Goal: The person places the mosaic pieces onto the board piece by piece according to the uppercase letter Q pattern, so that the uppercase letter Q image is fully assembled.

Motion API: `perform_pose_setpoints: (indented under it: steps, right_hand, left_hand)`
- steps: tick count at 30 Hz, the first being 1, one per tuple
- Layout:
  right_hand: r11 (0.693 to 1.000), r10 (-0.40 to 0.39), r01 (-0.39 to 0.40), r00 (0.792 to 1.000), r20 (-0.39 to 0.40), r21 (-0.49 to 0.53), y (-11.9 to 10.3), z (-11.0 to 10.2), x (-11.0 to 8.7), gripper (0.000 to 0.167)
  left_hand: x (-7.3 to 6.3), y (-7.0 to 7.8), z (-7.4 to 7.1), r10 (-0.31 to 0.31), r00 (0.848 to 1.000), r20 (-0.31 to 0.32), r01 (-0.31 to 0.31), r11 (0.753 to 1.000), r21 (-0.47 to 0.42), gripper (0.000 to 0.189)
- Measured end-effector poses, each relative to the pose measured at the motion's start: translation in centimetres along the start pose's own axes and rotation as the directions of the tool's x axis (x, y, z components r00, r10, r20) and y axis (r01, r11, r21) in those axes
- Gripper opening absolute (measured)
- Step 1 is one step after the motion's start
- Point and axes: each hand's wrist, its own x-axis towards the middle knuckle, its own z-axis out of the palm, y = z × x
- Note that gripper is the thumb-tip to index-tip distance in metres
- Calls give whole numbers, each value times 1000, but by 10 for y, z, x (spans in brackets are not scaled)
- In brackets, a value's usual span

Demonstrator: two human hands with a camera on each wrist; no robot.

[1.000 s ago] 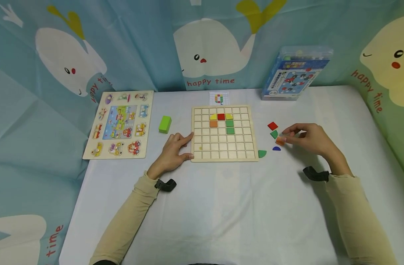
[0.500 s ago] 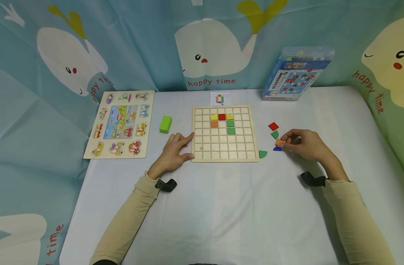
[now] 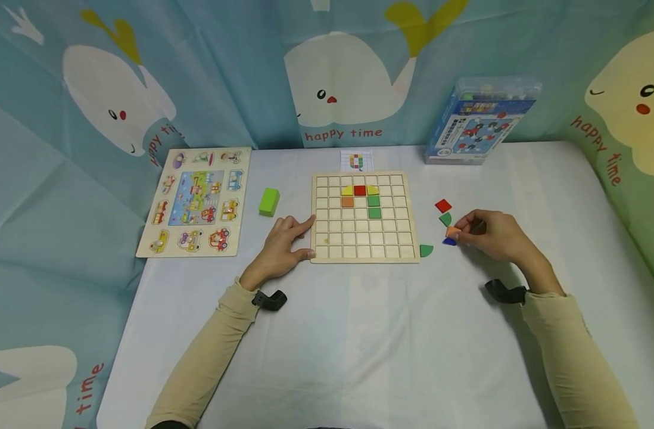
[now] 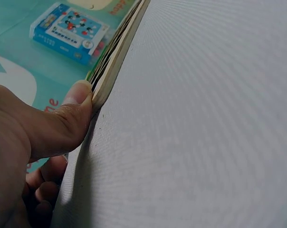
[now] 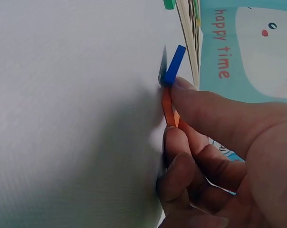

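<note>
The left hand (image 3: 280, 245) rests at the left side of a wooden grid board (image 3: 361, 238), index fingertip on its edge and thumb at the near corner. In the left wrist view the thumb (image 4: 67, 121) presses against the board's corner. To the board's right, the right hand (image 3: 490, 235) pinches an orange tile (image 5: 167, 111) between thumb and fingers. A blue half-round tile (image 5: 175, 65) stands tilted at the thumb tip. Just beyond lie a green quarter-round tile (image 3: 445, 220) and a red square tile (image 3: 442, 205). Yellow, red, orange and green tiles sit in the board's upper cells.
Another green quarter-round piece (image 3: 426, 251) lies against the board's right near corner. A small pattern card (image 3: 366, 164) is behind the board. On the left are a green block (image 3: 268, 202) and a picture puzzle (image 3: 240, 196). A blue box (image 3: 472, 134) stands at the back right.
The right hand has come slightly nearer the person with the orange tile, and the blue half-round tile has tipped from lying flat. The left hand stays at the board.
</note>
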Motion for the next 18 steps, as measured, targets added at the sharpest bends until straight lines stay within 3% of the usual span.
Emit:
perform_pose_setpoints:
  steps: [13,18]
  right_hand:
    - [998,-54,54,998,41,-19,-4,-3,2,41]
    - [997,-74,74,997,24,11,-3,-2,3,37]
  left_hand:
    - [0,1,-1,-2,1000,2,2,1000,-3,83]
    - [0,-1,0,-2,1000,1,2,1000,-6,83]
